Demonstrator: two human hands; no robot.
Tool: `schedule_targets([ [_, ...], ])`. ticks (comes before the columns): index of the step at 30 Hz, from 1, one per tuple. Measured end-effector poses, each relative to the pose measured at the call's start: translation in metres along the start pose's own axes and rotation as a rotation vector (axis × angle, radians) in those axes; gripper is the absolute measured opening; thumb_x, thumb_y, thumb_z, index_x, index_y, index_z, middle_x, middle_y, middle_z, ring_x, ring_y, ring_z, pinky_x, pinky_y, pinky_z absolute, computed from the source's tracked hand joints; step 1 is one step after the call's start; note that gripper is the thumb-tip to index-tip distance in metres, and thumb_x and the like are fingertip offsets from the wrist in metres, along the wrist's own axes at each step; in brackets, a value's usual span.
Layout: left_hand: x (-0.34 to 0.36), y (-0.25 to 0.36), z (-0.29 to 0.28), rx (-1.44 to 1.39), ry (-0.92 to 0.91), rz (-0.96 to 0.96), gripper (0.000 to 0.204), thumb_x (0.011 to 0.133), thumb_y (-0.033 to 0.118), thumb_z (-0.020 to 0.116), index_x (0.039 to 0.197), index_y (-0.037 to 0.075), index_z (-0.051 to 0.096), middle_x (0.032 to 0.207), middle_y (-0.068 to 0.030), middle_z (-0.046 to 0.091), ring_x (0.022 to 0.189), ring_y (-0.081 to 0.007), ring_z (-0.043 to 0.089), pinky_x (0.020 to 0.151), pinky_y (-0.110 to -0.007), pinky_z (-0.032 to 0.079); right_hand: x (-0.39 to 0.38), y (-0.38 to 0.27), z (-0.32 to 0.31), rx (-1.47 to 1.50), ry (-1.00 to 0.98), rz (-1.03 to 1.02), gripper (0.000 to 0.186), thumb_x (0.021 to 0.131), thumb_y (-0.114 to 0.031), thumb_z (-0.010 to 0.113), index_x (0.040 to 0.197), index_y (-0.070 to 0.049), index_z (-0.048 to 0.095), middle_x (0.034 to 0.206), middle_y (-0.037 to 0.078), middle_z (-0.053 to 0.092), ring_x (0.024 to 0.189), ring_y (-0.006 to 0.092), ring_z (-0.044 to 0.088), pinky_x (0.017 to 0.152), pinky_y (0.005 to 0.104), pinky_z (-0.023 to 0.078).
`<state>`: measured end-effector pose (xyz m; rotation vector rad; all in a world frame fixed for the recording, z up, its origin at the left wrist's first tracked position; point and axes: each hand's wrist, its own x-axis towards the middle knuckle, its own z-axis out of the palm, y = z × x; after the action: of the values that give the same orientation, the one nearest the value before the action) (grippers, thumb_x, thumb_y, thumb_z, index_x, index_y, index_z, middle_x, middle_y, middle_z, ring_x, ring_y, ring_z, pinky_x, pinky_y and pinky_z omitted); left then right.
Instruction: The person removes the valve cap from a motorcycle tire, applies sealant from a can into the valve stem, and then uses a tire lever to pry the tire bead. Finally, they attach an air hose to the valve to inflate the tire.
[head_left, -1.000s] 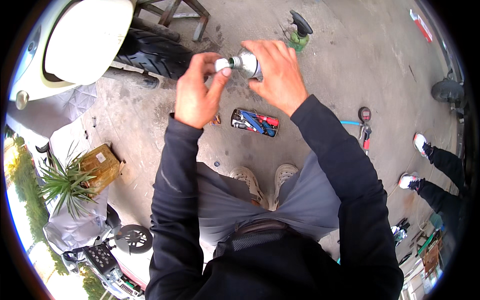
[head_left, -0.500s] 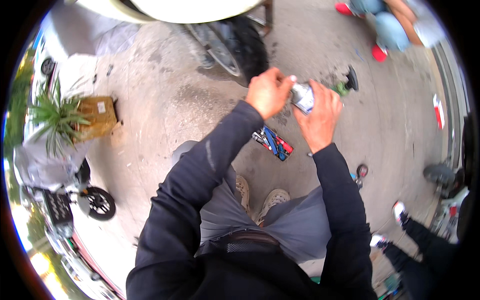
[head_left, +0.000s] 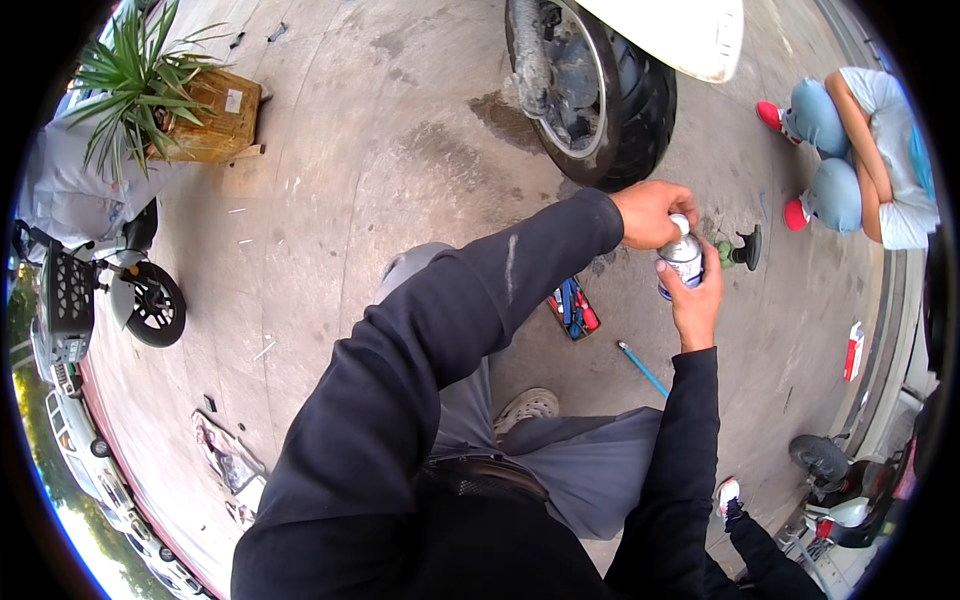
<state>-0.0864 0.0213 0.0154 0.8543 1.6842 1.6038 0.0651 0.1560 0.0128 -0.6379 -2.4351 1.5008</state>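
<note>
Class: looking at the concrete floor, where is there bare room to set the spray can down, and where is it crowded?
Bare concrete floor lies between the potted plant in its wooden box and the black scooter tyre. It is crowded near the red-and-blue tool case, blue-handled tool and crouching person.

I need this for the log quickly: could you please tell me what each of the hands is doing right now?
Left hand: closed over the top of the spray can.
Right hand: closed around the spray can's body, holding it upright.
</note>
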Motion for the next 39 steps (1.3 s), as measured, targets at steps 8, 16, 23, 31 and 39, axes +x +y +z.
schedule_targets([
  [8,-0.002,0.013,-0.005,0.494,0.057,0.003,0.035,0.092,0.037,0.072,0.101,0.004,0.074,0.09,-0.0196,0.074,0.091,-0.0392,0.071,0.083,-0.045,0.055,-0.007,-0.023,0.001,-0.562,0.225,-0.273,0.073,0.072,-0.018,0.089,0.136,-0.003,0.058,0.12,0.017,0.063,0.116,0.0332,0.058,0.101,0.0432,0.047],
  [16,0.001,-0.006,-0.008,0.335,-0.066,0.105,0.038,0.089,0.037,0.074,0.1,0.001,0.074,0.089,-0.0231,0.073,0.088,-0.0409,0.071,0.08,-0.045,0.055,-0.01,-0.015,-0.01,-0.317,0.065,-0.087,0.074,0.067,-0.017,0.09,0.134,-0.003,0.059,0.12,0.015,0.064,0.113,0.0345,0.057,0.099,0.044,0.046],
  [23,0.005,-0.002,-0.002,0.575,0.013,-0.174,0.058,0.092,0.055,0.065,0.083,-0.002,0.076,0.082,-0.026,0.071,0.085,-0.0438,0.071,0.081,-0.048,0.057,-0.016,-0.026,0.005,-0.856,0.246,-0.451,0.079,0.064,-0.016,0.091,0.135,-0.006,0.058,0.125,0.01,0.063,0.115,0.0326,0.055,0.1,0.0457,0.042],
  [31,0.005,-0.024,0.001,0.377,-0.032,-0.082,0.056,0.095,0.053,0.062,0.097,-0.002,0.072,0.084,-0.0236,0.072,0.082,-0.0428,0.071,0.077,-0.048,0.057,-0.01,-0.024,0.001,-0.852,0.199,-0.426,0.081,0.063,-0.016,0.091,0.137,-0.009,0.057,0.127,0.008,0.063,0.117,0.0317,0.054,0.1,0.0463,0.041],
  [39,0.004,-0.027,0.003,0.587,0.023,-0.063,0.069,0.097,0.06,0.056,0.071,-0.002,0.071,0.063,-0.019,0.066,0.062,-0.0316,0.07,0.067,-0.043,0.056,-0.014,-0.019,0.01,-0.877,0.282,-0.505,0.081,0.063,-0.017,0.09,0.137,-0.011,0.058,0.127,0.007,0.063,0.116,0.0316,0.055,0.098,0.046,0.041],
])
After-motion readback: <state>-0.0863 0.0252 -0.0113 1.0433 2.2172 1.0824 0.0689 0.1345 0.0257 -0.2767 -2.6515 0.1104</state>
